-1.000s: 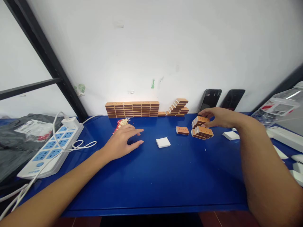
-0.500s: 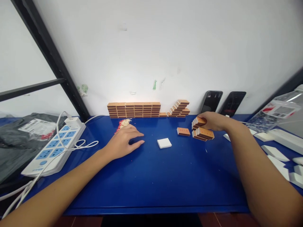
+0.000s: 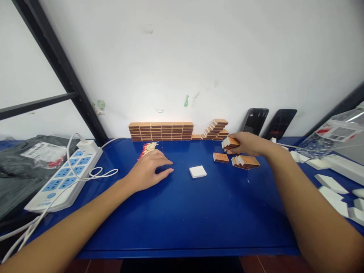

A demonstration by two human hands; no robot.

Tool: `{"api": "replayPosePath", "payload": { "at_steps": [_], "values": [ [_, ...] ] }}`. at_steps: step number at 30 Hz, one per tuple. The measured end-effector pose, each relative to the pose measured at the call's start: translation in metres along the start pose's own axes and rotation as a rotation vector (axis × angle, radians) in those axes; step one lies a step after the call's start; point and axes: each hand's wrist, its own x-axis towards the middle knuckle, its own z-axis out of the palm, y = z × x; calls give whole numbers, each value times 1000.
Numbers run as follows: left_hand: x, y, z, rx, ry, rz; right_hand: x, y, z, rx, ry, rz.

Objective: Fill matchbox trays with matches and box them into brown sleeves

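My right hand point(image 3: 248, 144) is closed around a small stack of orange matchboxes point(image 3: 230, 142), held just above the blue table point(image 3: 182, 212). Below it lies a pile of orange matchboxes point(image 3: 246, 162), with a single orange matchbox point(image 3: 221, 157) to its left. My left hand point(image 3: 149, 170) rests on the table with loosely spread fingers and nothing in it, right beside a heap of loose matches point(image 3: 147, 148). A white inner tray point(image 3: 198, 171) lies between my hands. Against the wall stand a flat wall of stacked matchboxes point(image 3: 161, 131) and a stepped stack point(image 3: 215, 130).
A white and blue power strip point(image 3: 64, 176) with cables lies at the left, beside a grey plastic bag point(image 3: 25, 167). Two dark phones point(image 3: 269, 121) lean on the wall. Several white trays point(image 3: 335, 187) and a clear packet point(image 3: 332, 136) sit at the right.
My right hand closed on a few matchboxes from the pile's top and lifted them up and to the left. The left hand has stayed where it was.
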Motion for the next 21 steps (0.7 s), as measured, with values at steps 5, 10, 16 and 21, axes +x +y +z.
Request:
{"api": "replayPosePath", "payload": {
  "at_steps": [5, 10, 16, 21],
  "values": [
    [-2, -1, 0, 13, 6, -30, 17, -64, 6, 146, 65, -283],
    [-2, -2, 0, 41, 19, -65, 34, -126, 30, 23, -90, -419],
    [-3, -2, 0, 32, 46, -60, 30, -118, 19, 20, -105, -392],
    [-3, -3, 1, 15, 66, -47, 37, -76, -1, 64, -108, -248]
  ]
}}
